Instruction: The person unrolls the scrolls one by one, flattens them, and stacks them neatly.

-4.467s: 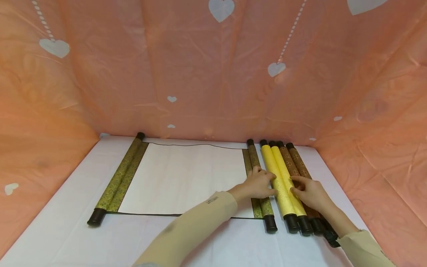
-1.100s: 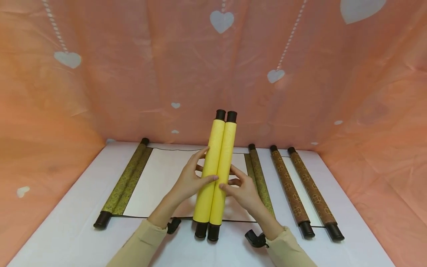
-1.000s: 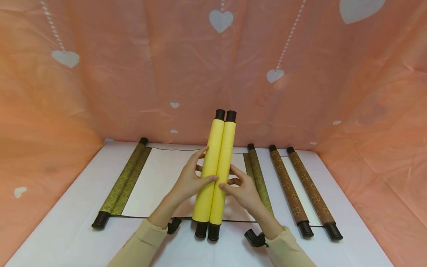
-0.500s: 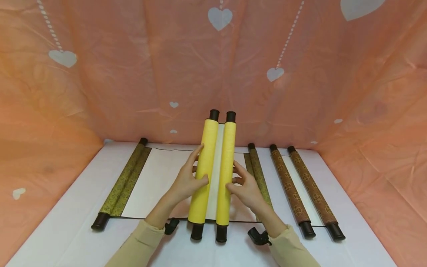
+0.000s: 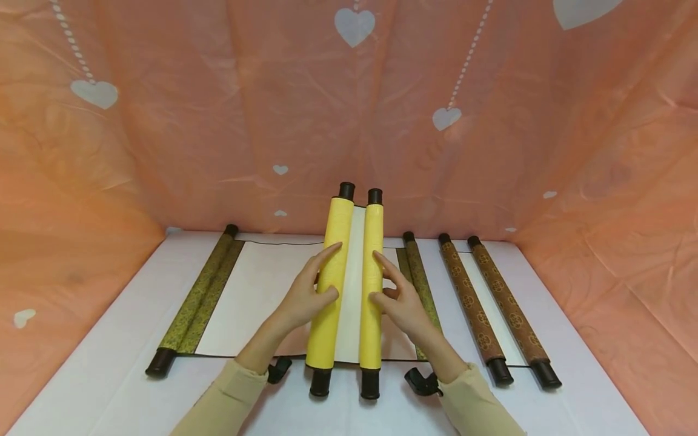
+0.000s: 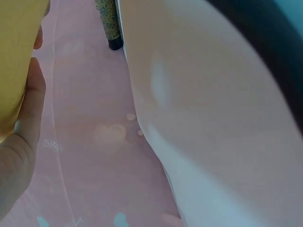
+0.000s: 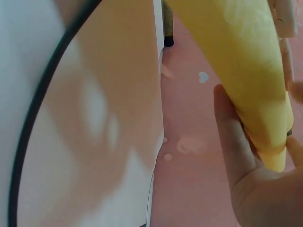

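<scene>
A yellow hanging scroll (image 5: 330, 284) with black end knobs is held tilted over the middle of an unrolled green-edged scroll. Its two rollers stand slightly apart, and a narrow strip of white paper (image 5: 350, 303) shows between them. My left hand (image 5: 304, 295) grips the left, thicker roller, thumb in front and index finger laid along it. Around the right roller (image 5: 372, 284), my right hand (image 5: 402, 300) has thumb and index finger in front, other fingers behind. Both wrist views show the yellow roll close against the fingers.
Beneath lies the green-edged scroll (image 5: 262, 290), white sheet spread between its rollers. To the right a brown flower-patterned scroll (image 5: 473, 303) lies with its rollers a little apart. Pink cloth with hearts (image 5: 305, 121) walls the back and sides of the white table (image 5: 109, 375).
Both hands have lifted the yellow scroll from the table's right side and brought it to the middle. Its rollers, side by side a second ago, have moved apart, baring a white strip.
</scene>
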`<action>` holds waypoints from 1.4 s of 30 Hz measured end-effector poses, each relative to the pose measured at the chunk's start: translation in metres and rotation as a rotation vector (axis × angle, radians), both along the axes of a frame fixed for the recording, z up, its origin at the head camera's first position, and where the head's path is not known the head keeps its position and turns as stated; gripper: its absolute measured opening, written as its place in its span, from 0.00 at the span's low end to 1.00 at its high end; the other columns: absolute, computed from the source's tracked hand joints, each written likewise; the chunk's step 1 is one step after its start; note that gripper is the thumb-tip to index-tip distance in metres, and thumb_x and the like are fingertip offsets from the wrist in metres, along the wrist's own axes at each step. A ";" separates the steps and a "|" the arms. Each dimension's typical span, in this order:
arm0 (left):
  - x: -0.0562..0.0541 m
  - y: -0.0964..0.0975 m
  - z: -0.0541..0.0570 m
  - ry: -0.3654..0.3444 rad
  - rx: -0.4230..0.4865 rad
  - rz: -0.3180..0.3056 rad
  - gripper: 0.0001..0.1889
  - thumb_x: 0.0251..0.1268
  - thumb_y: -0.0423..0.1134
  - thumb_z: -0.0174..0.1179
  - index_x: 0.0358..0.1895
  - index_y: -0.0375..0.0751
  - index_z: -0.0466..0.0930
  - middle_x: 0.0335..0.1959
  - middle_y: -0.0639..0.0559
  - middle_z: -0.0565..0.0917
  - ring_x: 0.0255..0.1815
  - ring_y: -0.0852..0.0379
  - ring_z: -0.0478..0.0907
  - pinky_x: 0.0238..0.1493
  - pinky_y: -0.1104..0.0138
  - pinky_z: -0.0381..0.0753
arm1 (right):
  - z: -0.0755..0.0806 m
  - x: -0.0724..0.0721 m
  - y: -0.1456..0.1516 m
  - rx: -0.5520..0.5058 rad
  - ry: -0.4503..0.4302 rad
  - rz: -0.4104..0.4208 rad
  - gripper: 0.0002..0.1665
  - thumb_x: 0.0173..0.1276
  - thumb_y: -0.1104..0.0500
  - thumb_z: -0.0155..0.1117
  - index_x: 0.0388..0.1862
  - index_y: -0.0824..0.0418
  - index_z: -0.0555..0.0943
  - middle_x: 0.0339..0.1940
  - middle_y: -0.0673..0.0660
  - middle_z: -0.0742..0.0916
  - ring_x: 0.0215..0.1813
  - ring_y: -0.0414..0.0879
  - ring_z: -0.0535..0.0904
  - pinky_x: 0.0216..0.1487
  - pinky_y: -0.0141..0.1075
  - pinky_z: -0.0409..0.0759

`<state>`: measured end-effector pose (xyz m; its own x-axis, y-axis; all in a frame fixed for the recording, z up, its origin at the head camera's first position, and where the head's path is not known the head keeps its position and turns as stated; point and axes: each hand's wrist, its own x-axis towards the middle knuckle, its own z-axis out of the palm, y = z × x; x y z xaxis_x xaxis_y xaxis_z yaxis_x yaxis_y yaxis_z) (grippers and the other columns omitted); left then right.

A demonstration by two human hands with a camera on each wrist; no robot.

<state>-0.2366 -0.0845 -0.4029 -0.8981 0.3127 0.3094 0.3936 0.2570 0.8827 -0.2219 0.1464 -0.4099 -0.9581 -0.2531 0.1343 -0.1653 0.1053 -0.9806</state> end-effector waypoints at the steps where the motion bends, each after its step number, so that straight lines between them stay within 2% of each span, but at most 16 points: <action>1: 0.001 0.000 0.000 -0.007 0.001 -0.002 0.44 0.62 0.27 0.56 0.82 0.62 0.59 0.76 0.43 0.64 0.59 0.42 0.73 0.46 0.56 0.82 | -0.001 0.000 -0.001 0.004 -0.005 -0.015 0.50 0.69 0.69 0.65 0.84 0.39 0.60 0.71 0.66 0.72 0.52 0.56 0.85 0.44 0.43 0.86; 4: 0.002 0.002 0.000 -0.013 0.000 0.002 0.43 0.65 0.28 0.59 0.82 0.60 0.60 0.76 0.43 0.64 0.59 0.40 0.74 0.47 0.54 0.83 | -0.002 0.000 -0.002 0.019 -0.015 -0.052 0.54 0.66 0.66 0.75 0.83 0.37 0.60 0.70 0.65 0.73 0.53 0.57 0.84 0.45 0.46 0.87; 6: 0.002 0.003 0.000 -0.016 0.001 0.008 0.42 0.66 0.30 0.64 0.82 0.60 0.60 0.77 0.44 0.63 0.61 0.40 0.74 0.50 0.53 0.84 | -0.003 0.000 -0.003 0.027 -0.008 -0.075 0.55 0.64 0.66 0.76 0.82 0.36 0.61 0.68 0.65 0.74 0.53 0.57 0.84 0.44 0.47 0.87; 9: 0.001 0.002 0.000 -0.027 0.001 0.017 0.44 0.64 0.34 0.72 0.81 0.61 0.61 0.76 0.45 0.66 0.58 0.40 0.76 0.49 0.53 0.84 | -0.003 0.000 -0.003 0.040 0.044 -0.096 0.56 0.63 0.67 0.77 0.83 0.39 0.60 0.64 0.66 0.78 0.52 0.57 0.83 0.45 0.45 0.86; 12: 0.000 0.000 0.000 -0.027 -0.007 0.025 0.45 0.62 0.35 0.75 0.80 0.61 0.62 0.71 0.43 0.69 0.51 0.43 0.78 0.45 0.56 0.85 | -0.002 -0.002 -0.001 0.074 0.115 -0.109 0.59 0.61 0.67 0.77 0.84 0.43 0.58 0.61 0.65 0.83 0.52 0.54 0.82 0.46 0.41 0.84; 14: -0.001 -0.003 0.001 -0.013 -0.011 0.023 0.45 0.62 0.34 0.75 0.79 0.59 0.62 0.68 0.40 0.71 0.48 0.44 0.78 0.43 0.58 0.84 | -0.001 -0.004 0.002 0.087 0.149 -0.103 0.60 0.60 0.68 0.77 0.85 0.46 0.57 0.60 0.65 0.85 0.51 0.54 0.83 0.47 0.38 0.83; 17: -0.001 -0.007 0.003 0.013 -0.019 0.018 0.45 0.62 0.31 0.74 0.79 0.56 0.62 0.65 0.39 0.72 0.47 0.44 0.77 0.44 0.58 0.83 | 0.001 -0.005 0.006 0.083 0.156 -0.079 0.61 0.61 0.70 0.75 0.86 0.45 0.55 0.61 0.65 0.85 0.51 0.54 0.82 0.46 0.37 0.83; 22: -0.002 -0.013 0.008 0.017 -0.014 0.011 0.45 0.60 0.28 0.71 0.80 0.56 0.61 0.70 0.41 0.67 0.52 0.42 0.76 0.46 0.56 0.82 | 0.007 -0.005 0.012 0.084 0.143 -0.063 0.62 0.60 0.71 0.75 0.86 0.43 0.55 0.68 0.64 0.78 0.51 0.55 0.81 0.47 0.40 0.83; 26: -0.003 -0.018 0.010 0.000 0.003 -0.024 0.45 0.61 0.25 0.67 0.81 0.55 0.61 0.72 0.41 0.63 0.54 0.40 0.74 0.47 0.55 0.82 | 0.009 -0.006 0.015 0.080 0.147 -0.043 0.62 0.59 0.72 0.74 0.86 0.45 0.55 0.72 0.65 0.73 0.51 0.57 0.82 0.47 0.42 0.83; 31: -0.006 -0.024 0.011 0.008 -0.017 -0.050 0.43 0.61 0.23 0.60 0.80 0.56 0.62 0.73 0.40 0.61 0.58 0.36 0.73 0.48 0.54 0.80 | 0.012 -0.006 0.020 0.046 0.135 0.020 0.61 0.60 0.76 0.66 0.87 0.45 0.53 0.74 0.68 0.67 0.52 0.60 0.82 0.43 0.42 0.84; 36: -0.006 -0.027 0.012 -0.014 -0.033 -0.062 0.42 0.60 0.23 0.57 0.80 0.53 0.62 0.74 0.38 0.58 0.61 0.34 0.70 0.47 0.54 0.80 | 0.015 -0.006 0.024 0.042 0.110 0.050 0.61 0.57 0.79 0.58 0.87 0.45 0.54 0.72 0.70 0.67 0.52 0.61 0.81 0.38 0.43 0.82; 39: -0.005 -0.027 0.012 -0.009 -0.033 -0.059 0.41 0.61 0.24 0.59 0.80 0.51 0.63 0.73 0.37 0.59 0.61 0.34 0.70 0.48 0.53 0.81 | 0.014 -0.006 0.023 0.039 0.095 0.040 0.59 0.60 0.79 0.61 0.86 0.45 0.56 0.71 0.69 0.67 0.53 0.62 0.81 0.39 0.43 0.83; 42: -0.005 -0.025 0.011 0.011 -0.030 -0.037 0.41 0.63 0.26 0.67 0.79 0.50 0.64 0.72 0.37 0.62 0.60 0.35 0.72 0.49 0.53 0.82 | 0.012 -0.006 0.021 0.038 0.072 0.001 0.58 0.62 0.76 0.68 0.85 0.44 0.58 0.72 0.68 0.67 0.55 0.63 0.81 0.42 0.44 0.85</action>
<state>-0.2415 -0.1098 -0.3920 -0.8824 0.3546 0.3093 0.4130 0.2687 0.8702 -0.2278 0.1669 -0.3975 -0.9459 -0.2606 0.1934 -0.2357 0.1420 -0.9614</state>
